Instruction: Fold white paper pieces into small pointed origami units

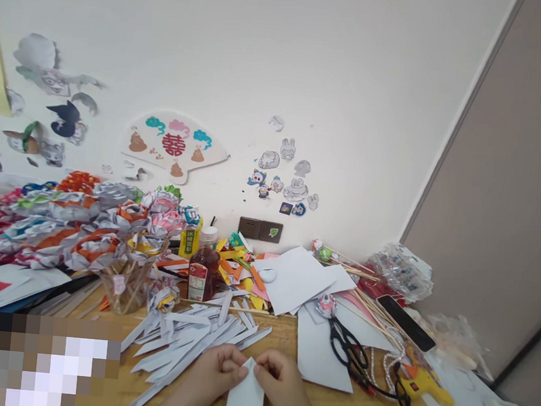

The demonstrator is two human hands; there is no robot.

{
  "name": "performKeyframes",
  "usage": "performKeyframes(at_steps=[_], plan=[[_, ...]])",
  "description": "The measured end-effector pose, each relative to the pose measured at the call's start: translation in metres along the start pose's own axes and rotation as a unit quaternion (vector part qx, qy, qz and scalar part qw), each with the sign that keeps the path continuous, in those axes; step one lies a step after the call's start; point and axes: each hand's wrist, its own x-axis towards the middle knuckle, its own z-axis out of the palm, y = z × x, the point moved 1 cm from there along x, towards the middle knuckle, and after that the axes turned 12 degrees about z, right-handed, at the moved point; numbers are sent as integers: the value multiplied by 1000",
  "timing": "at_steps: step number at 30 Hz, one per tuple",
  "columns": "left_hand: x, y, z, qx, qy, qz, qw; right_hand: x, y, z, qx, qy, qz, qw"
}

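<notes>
Both my hands meet at the bottom middle of the head view over a wooden table. My left hand and my right hand pinch the pointed top of a white folded paper piece between thumbs and fingers. The paper hangs down toward the frame's lower edge. Just left of my left hand lies a heap of several white folded paper strips.
Black scissors lie on white sheets to the right, near a yellow glue gun, a black phone and wooden skewers. A brown bottle, a jar of sticks and many paper flowers stand behind. A blurred patch covers the lower left.
</notes>
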Motion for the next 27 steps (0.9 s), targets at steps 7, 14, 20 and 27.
performKeyframes(at_steps=[7, 14, 20, 27], plan=[[-3, 4, 4, 27, -14, 5, 1000, -3, -1, 0, -22, 1, -9, 1000], [-3, 1, 7, 98, -14, 15, 995, -5, -4, 0, -72, 22, -31, 997], [-5, 5, 12, 178, -22, 38, 983, -8, -3, 3, -80, 28, -57, 995], [-7, 8, 12, 210, -17, 42, 977, -8, 1, 5, -86, 29, -64, 994]])
